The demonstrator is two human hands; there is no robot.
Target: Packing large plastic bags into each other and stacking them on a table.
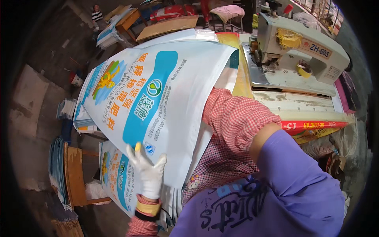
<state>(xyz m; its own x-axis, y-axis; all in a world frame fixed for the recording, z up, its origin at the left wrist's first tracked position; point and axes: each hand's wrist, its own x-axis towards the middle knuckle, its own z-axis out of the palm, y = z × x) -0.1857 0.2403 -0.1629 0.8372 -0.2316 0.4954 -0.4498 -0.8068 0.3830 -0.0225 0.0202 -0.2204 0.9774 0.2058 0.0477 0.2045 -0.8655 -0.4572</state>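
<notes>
A large white woven sack (173, 118) with blue and orange print spreads across the middle, one edge raised and bowed. My left hand (148, 172), in a white glove with yellow on one fingertip, lies at its lower edge with thumb and fingers apart. The right arm, in a red checked sleeve cover (239, 118), reaches behind the sack's raised edge. That sack hides my right hand, so its grip does not show. Beneath lies a stack of similar printed sacks (114, 173).
A pale industrial sewing machine (300, 47) stands at the right on a worn table (292, 104). Folded sacks (59, 170) hang beside a wooden stool (75, 173) at the left. Farther back are a wooden board (167, 28), a chair with pink cloth (228, 12) and another person (96, 15).
</notes>
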